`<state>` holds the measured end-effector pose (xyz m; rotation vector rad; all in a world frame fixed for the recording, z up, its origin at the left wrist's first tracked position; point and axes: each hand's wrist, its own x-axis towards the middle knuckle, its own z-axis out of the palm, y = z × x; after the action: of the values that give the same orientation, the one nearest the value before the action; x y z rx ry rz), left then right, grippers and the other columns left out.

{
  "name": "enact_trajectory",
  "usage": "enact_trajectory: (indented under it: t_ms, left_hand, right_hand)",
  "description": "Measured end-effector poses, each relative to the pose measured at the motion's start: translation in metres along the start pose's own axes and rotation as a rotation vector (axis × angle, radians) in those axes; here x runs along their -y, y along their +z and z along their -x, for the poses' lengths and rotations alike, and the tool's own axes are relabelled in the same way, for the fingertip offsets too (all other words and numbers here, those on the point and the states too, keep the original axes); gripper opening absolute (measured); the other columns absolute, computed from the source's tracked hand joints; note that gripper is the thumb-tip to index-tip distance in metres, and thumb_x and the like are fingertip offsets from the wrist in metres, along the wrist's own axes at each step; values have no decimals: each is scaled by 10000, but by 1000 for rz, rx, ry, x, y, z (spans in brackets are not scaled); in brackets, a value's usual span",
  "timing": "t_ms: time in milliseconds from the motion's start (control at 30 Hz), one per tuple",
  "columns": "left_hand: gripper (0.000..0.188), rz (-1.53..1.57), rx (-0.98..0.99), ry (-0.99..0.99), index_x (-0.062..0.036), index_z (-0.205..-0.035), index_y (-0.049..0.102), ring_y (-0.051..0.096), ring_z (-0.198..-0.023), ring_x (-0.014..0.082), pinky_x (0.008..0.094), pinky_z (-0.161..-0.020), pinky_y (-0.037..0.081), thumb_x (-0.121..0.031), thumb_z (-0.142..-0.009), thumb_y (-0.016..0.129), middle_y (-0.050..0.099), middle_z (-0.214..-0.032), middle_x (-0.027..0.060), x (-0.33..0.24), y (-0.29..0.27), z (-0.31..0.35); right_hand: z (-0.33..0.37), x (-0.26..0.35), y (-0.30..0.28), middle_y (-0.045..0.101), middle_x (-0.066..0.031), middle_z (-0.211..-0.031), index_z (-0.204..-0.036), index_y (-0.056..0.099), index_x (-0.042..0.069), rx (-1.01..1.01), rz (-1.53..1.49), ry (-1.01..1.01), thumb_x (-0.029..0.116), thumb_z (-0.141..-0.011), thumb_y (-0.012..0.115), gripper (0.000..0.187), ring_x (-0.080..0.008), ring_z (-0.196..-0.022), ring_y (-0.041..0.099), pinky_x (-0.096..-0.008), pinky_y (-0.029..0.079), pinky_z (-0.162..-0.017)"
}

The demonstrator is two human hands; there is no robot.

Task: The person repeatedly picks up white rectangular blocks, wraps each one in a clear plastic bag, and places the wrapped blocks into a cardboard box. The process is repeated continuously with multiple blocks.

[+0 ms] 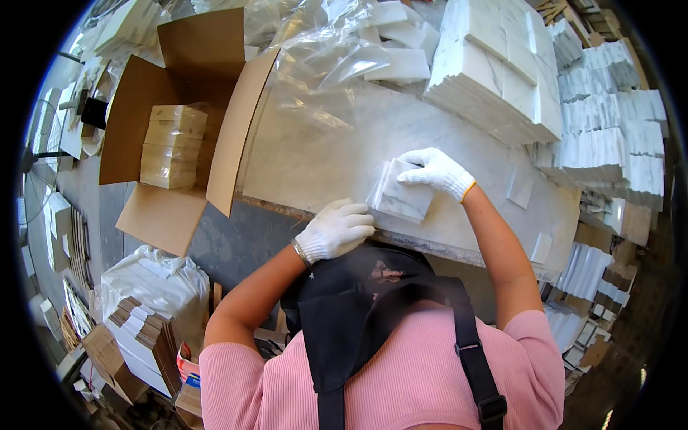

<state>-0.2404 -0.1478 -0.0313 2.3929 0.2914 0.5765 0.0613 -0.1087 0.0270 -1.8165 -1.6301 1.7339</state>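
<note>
My right hand [438, 174], in a white knit glove, grips the top edge of a small stack of white, grey-veined marble tiles [405, 195]. Its thumb lies across the top face and its fingers reach over the far side. The stack sits near the front edge of the worktable [301, 161]. To the left of the tiles, my left hand [335, 229], gloved likewise, rests at the table edge. Its fingers stretch toward the stack, with nothing seen in them; its palm is hidden.
An open cardboard box [240, 132] holding wrapped tile packs [172, 147] stands left. Clear plastic film [322, 64] lies at the back. Large marble tile stacks [494, 72] rise at the back right. Single tiles [519, 188] lie right; a white plastic-covered pile [154, 283] is lower left.
</note>
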Motion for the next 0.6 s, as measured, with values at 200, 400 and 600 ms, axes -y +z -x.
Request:
enact_trajectory:
  t_ms: [200, 400, 600]
  left_hand:
    - [263, 27, -98, -45, -121, -1060, 698, 647, -1116, 299, 453, -892, 520, -129, -804, 760, 704, -1141, 60, -4, 4, 6]
    - [253, 34, -114, -108, -114, -1061, 700, 656, -1097, 299, 443, -887, 519, -144, -816, 755, 702, -1135, 70, -5, 2, 3]
    - [266, -14, -43, -102, -113, -1071, 698, 644, -1116, 302, 447, -897, 511, -164, -815, 748, 686, -1159, 72, -2, -1, -3]
  right_hand:
    - [15, -3, 21, 625, -172, -1345, -1384, 603, 37, -311, 596, -154, 478, -774, 822, 783, -302, -1277, 565, -409, 446, -1069]
    - [40, 16, 60, 397, -217, -1565, -1582, 351, 92, -330, 1023, -131, 616, -618, 857, 1209, -421, -1426, 400, -510, 296, -1190]
    - [32, -1, 69, 496, -191, -1328, -1565, 364, 121, -365, 957, -202, 467, -653, 819, 1076, -373, -1203, 523, -483, 406, -1046]
